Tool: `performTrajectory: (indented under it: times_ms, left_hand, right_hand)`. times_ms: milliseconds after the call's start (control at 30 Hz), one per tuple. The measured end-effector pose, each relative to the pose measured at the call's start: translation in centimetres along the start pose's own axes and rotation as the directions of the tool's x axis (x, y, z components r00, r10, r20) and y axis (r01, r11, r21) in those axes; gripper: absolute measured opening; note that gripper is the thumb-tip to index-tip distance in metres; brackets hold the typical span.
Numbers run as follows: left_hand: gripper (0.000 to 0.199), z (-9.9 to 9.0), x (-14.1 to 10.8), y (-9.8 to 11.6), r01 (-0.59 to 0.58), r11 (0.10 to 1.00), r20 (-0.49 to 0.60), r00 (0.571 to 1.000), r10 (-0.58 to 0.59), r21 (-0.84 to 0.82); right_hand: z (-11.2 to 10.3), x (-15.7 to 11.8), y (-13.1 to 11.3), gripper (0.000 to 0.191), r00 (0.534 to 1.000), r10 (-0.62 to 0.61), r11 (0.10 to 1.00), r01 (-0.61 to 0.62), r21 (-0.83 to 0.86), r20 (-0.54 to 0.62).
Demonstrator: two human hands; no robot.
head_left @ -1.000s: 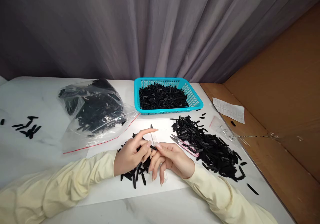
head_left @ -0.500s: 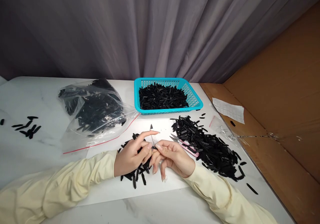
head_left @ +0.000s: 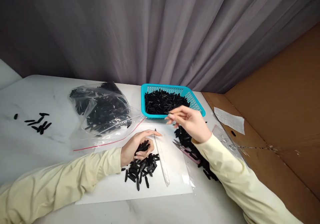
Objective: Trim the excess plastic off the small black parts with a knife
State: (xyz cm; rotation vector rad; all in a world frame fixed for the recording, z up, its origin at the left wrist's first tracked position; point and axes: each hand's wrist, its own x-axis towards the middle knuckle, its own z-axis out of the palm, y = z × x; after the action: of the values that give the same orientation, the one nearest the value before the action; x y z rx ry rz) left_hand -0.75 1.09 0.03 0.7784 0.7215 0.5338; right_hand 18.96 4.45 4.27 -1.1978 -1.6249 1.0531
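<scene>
My left hand [head_left: 138, 147] is cupped around several small black pieces [head_left: 143, 146], its index finger stretched out to the right. Below it a loose pile of black pieces [head_left: 142, 170] lies on a white sheet [head_left: 112, 190]. Over the front rim of the blue basket [head_left: 172, 116], my right hand [head_left: 187, 120] pinches thumb and fingertips together on what looks like a dark piece. Black pieces [head_left: 166, 101] fill much of the basket. A slim, pointed knife with a pale wrapped handle [head_left: 163, 160] rests on the sheet, right of the pile.
A clear bag of black pieces [head_left: 105, 112] lies back left, with loose pieces [head_left: 40, 123] farther left. Pink scissors [head_left: 188, 153] and another black pile [head_left: 183, 135] are partly under my right arm. Cardboard [head_left: 280, 117] and a paper slip [head_left: 228, 119] are at right.
My hands have parted. My right hand has moved up and away to the basket's front rim. My left hand has turned, showing black pieces in its palm. The view has shifted slightly.
</scene>
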Motion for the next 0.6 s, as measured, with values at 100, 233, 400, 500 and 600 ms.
performTrajectory:
  times_ms: [100,233,400,500,600]
  left_hand:
    - [0.036,-0.1,0.0,0.0,-0.011,1.000,0.010,1.000,0.010,0.012]
    - [0.047,-0.2,0.0,-0.1,0.008,0.998,0.048,0.999,-0.012,0.065]
    - [0.075,-0.7,0.5,-0.2,0.085,0.990,0.126,0.987,-0.099,0.111]
    - [0.075,-1.1,0.8,-0.3,0.115,0.990,0.153,0.980,-0.127,0.086]
    - [0.070,-1.2,0.9,-0.5,0.094,0.995,0.187,0.977,-0.101,0.045]
  right_hand:
    - [-0.4,1.9,-0.5,0.019,0.983,-0.178,0.885,0.176,-0.430,0.037]
    - [1.7,0.0,-1.3,0.011,0.882,-0.385,0.689,0.470,-0.552,0.271]
    - [4.1,-3.0,-1.1,0.019,0.837,-0.391,0.714,0.539,-0.447,0.384]
    - [4.4,-3.0,-0.3,0.018,0.841,-0.406,0.745,0.531,-0.404,0.357]
    - [4.6,-2.9,0.5,0.016,0.817,-0.428,0.755,0.558,-0.343,0.388]
